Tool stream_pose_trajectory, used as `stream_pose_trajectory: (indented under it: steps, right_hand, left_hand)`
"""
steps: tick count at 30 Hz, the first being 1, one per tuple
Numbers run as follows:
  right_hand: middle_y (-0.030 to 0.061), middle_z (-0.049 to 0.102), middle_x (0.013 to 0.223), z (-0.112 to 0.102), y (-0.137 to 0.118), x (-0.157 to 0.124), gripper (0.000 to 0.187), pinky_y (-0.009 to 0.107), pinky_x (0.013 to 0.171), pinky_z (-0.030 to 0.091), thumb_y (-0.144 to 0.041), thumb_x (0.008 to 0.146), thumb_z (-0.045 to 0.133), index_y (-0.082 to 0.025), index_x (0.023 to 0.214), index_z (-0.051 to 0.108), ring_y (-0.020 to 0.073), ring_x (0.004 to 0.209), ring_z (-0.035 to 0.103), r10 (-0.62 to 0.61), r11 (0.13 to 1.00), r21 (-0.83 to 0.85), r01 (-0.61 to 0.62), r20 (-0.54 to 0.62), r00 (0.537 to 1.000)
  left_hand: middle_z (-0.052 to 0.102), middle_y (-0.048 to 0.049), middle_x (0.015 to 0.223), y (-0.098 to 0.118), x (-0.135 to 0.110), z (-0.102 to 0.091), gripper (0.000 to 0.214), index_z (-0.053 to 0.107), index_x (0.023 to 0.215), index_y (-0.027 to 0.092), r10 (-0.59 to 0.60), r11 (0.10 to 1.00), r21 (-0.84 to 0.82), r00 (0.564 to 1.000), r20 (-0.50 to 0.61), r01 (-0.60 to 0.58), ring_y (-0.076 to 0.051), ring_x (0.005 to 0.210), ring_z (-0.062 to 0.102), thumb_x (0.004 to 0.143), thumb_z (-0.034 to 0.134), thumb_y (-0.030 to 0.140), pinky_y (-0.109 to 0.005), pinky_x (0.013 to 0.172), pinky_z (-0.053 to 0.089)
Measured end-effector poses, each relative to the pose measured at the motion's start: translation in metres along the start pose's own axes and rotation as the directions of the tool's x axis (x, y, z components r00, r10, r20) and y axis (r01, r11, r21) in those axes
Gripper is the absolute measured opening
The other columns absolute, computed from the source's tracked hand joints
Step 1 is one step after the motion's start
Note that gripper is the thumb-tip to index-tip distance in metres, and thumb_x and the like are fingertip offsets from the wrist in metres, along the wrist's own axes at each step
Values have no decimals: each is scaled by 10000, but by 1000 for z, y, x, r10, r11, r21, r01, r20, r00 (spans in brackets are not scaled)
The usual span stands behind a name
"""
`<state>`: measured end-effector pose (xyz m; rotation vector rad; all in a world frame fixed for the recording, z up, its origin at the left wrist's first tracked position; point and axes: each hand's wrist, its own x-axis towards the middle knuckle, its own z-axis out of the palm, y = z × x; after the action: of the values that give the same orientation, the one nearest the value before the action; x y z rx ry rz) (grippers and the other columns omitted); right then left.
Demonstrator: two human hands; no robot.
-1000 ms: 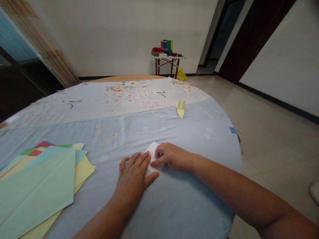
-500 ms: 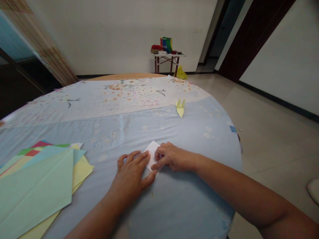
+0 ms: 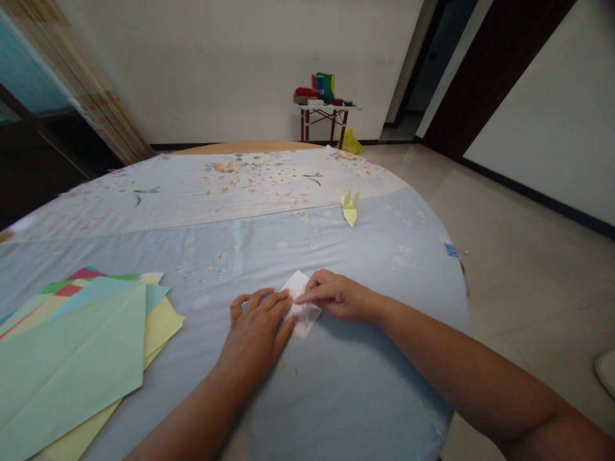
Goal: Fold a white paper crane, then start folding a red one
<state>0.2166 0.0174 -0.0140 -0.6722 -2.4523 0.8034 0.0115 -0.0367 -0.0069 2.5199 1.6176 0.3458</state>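
A small folded white paper (image 3: 302,314) lies on the blue cloth-covered round table (image 3: 336,384), near the front edge. My left hand (image 3: 258,326) rests flat on the paper's left part, fingers stretched out together. From the right, my right hand (image 3: 336,296) reaches in, its index finger pressing along the paper's upper edge while the other fingers curl under. Both hands touch the paper and nearly meet over it.
A fanned stack of coloured paper sheets (image 3: 72,352) lies at the left front. A folded yellow paper figure (image 3: 350,207) stands farther back on the table. A small side table (image 3: 327,115) with bags stands by the far wall. Tiled floor lies to the right.
My right index finger has slid up and left along the paper's top edge. More of the paper's lower right corner shows now. My left hand has barely shifted.
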Motion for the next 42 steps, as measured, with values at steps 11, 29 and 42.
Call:
stream_pose_trajectory:
  steps: [11,29,42]
  right_hand:
    - [78,564,1021,12,13,4,447,352,848,353,-336,750,640,-179,1157,541,199,951,459,176,955,-213,-207,-155,972]
    - [25,616,834,15,17,16,166,281,770,341,-216,819,568,-206,972,631,147,822,517,223,945,-203,-256,-171,960]
    - [18,633,831,15,15,17,173,273,764,345,-209,799,593,-204,967,635,143,821,532,254,936,-201,-288,-179,951]
  left_hand:
    - [604,-43,1183,6,-2,3,306,573,1109,235,-4,1000,15,1000,-23,4,-249,1147,453,856,422,317,-467,956,222]
    - [583,-72,1210,11,-2,8,328,575,1099,193,-4,998,70,1000,-20,6,-265,1186,423,865,398,340,-487,981,212]
    - [557,-89,1244,11,-3,6,350,559,1134,185,0,997,77,1000,9,-1,-271,1208,396,862,382,315,-493,986,213]
